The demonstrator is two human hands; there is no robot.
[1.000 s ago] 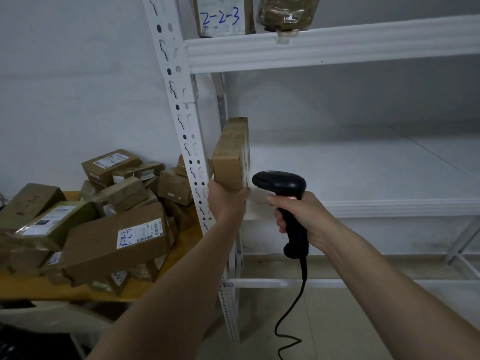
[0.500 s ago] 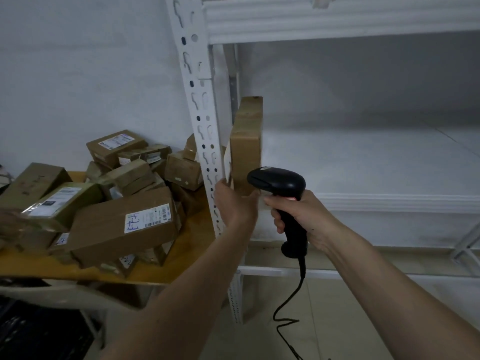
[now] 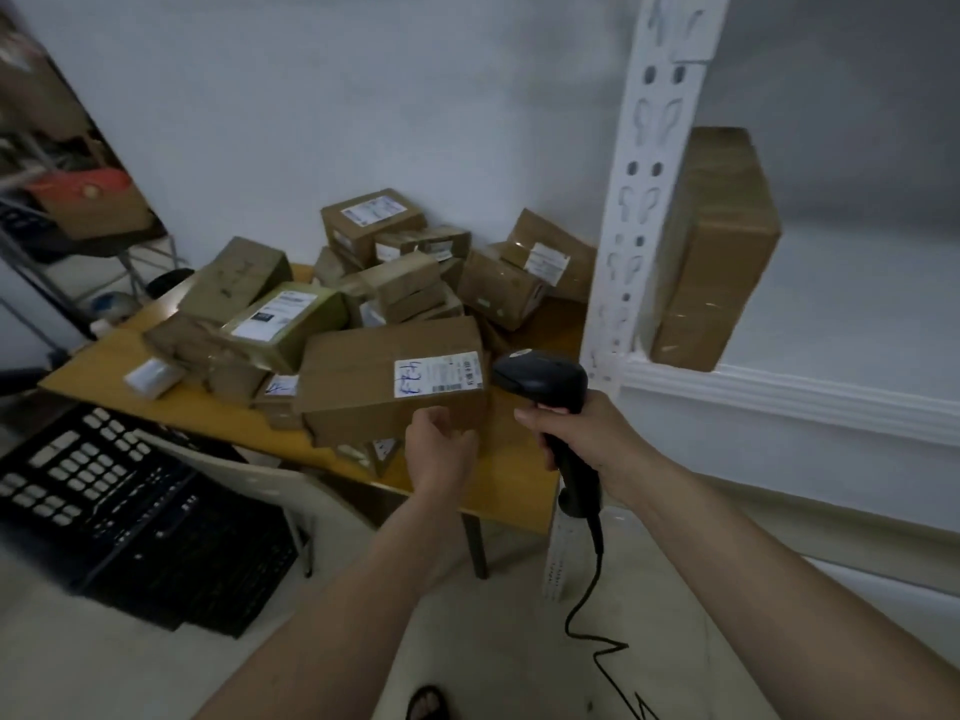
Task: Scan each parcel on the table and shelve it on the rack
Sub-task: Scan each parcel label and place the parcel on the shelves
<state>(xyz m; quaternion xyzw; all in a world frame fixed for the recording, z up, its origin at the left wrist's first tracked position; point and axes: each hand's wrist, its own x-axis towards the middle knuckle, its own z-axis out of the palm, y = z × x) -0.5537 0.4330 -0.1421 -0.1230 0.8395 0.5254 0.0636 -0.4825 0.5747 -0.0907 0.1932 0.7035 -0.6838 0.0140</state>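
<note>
Pale grey walls close off the corner where we stand, with a wooden bench (image 3: 130, 379) on our left piled with cardboard parcels and a white metal rack (image 3: 644, 200) on our right. On the rack's shelf (image 3: 779, 392) one brown parcel (image 3: 722, 252) stands upright on its end, just behind the perforated post and well apart from both our hands.

Our left hand (image 3: 439, 449) reaches toward the heap, fingers loosely curled and holding nothing; its fingertips lie at the near lower edge of the large front parcel (image 3: 363, 387), and we cannot tell whether they touch the cardboard. That parcel lies tilted at the front of the pile, its white label (image 3: 439, 374) with blue handwriting facing up, just above our left hand.

Our right hand (image 3: 582, 441) grips the handle of a black barcode scanner (image 3: 545, 381), fingers wrapped round it. The scanner's head points left toward the labelled parcel and sits just beside its right end. Its black cable (image 3: 597, 589) hangs down to the floor in loops.

Behind the front parcel lie more boxes, among them a greenish one (image 3: 291, 324) with a white label. Black plastic crates (image 3: 104, 501) sit on the floor at the lower left, under the bench's near edge.
</note>
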